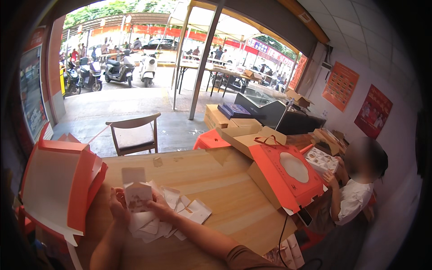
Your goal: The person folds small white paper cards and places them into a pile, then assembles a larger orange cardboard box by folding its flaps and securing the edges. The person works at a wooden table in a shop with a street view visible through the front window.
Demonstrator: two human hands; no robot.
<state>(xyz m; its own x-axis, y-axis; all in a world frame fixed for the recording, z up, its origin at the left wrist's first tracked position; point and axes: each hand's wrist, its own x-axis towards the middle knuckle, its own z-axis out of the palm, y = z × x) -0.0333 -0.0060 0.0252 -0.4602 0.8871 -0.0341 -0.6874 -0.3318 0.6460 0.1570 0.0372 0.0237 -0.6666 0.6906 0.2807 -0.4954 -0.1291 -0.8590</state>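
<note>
My left hand (118,201) and my right hand (158,206) together hold a small white paper box (137,193) with its top flap standing up, just above the wooden table (225,189). Under and around my hands lies a heap of several flat white paper blanks (173,216), some with a small orange mark. My forearms come in from the lower edge.
A tall orange and white gift box (60,184) stands at my left. An orange box with a round window (288,173) leans at the table's right edge beside cardboard cartons (245,135). A person in a white shirt (355,198) sits at right. A wooden chair (135,132) stands beyond the table.
</note>
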